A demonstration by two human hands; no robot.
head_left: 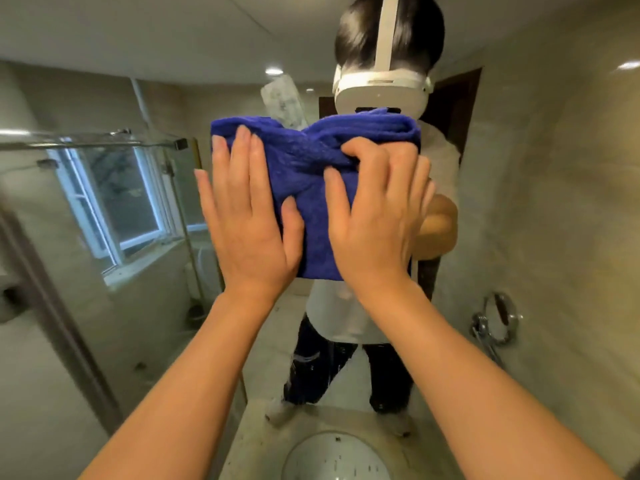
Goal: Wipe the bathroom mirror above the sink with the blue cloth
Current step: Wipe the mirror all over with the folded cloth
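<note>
Blue cloth (308,174) pressed to mirror (540,188) above sink (337,455): left hand (247,216) flat, right hand (374,216) bunching folds.

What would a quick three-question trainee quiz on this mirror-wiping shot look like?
1. True or false: the blue cloth is pressed against the mirror by both hands.
2. Which hand bunches the cloth under curled fingers? A) left hand B) right hand C) neither
3. Fill in: at the bottom of the picture, below the arms, lies the round ____.

Key: 1 true. 2 B; the left hand's fingers lie straight and flat on the cloth. 3 sink.
</note>
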